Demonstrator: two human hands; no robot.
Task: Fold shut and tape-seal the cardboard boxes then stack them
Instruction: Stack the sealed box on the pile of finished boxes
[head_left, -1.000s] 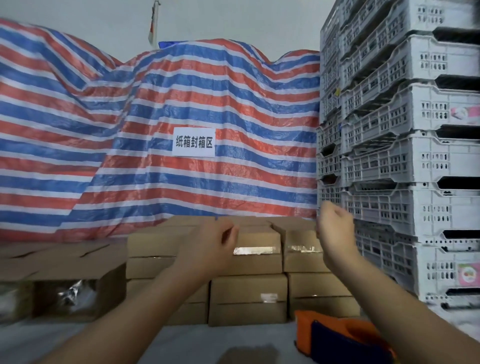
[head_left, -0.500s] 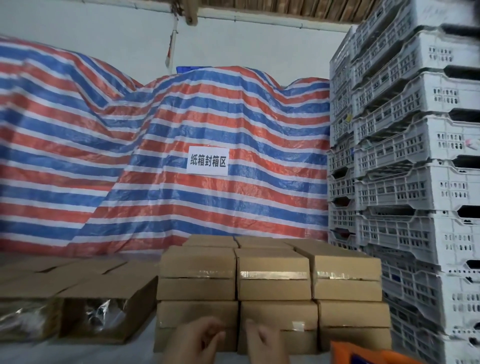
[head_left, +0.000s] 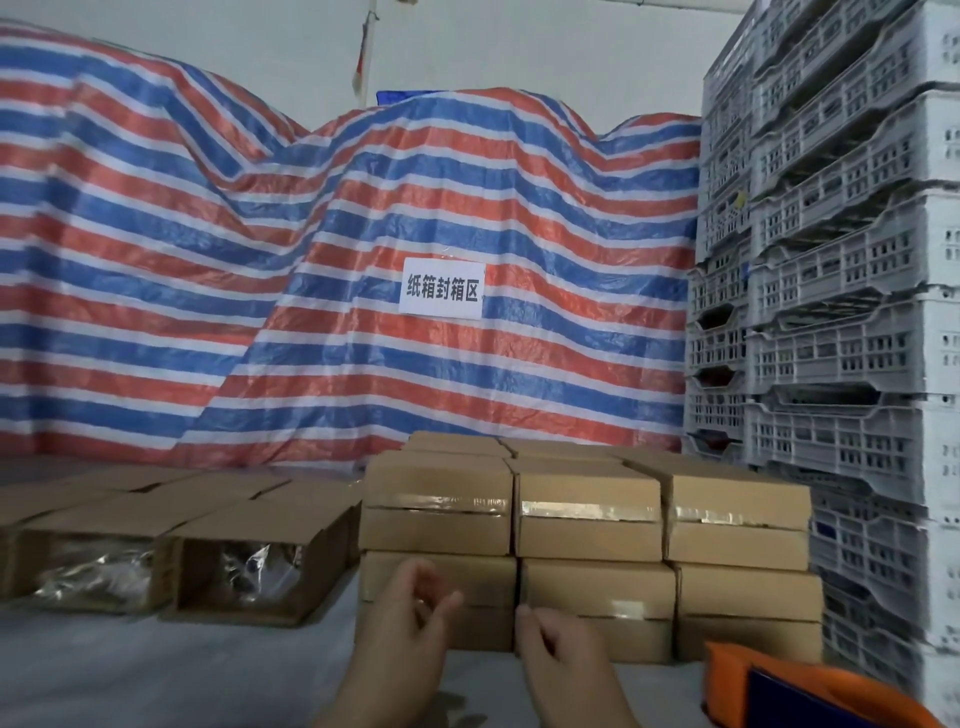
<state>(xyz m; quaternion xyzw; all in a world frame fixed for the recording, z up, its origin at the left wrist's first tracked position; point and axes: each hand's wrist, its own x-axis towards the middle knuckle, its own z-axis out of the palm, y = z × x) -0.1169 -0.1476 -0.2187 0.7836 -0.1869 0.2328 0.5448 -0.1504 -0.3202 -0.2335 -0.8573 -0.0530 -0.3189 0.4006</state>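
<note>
Taped cardboard boxes (head_left: 587, 525) stand stacked two high in rows at the middle of the table. To the left lie unsealed boxes (head_left: 260, 566) with open ends showing clear plastic inside. My left hand (head_left: 410, 623) and my right hand (head_left: 561, 649) hover close together in front of the stack's lower row, fingers loosely curled, holding nothing. An orange and blue tape dispenser (head_left: 789, 691) sits at the bottom right, apart from both hands.
A tall stack of white plastic crates (head_left: 841, 312) fills the right side. A striped red, white and blue tarp (head_left: 260, 260) with a white sign (head_left: 441, 287) covers the pile behind the boxes. The grey table surface (head_left: 130, 670) spreads in front.
Both hands dropped from the top of the stack down to its lower row and came together. The view tilted up, then settled a little lower.
</note>
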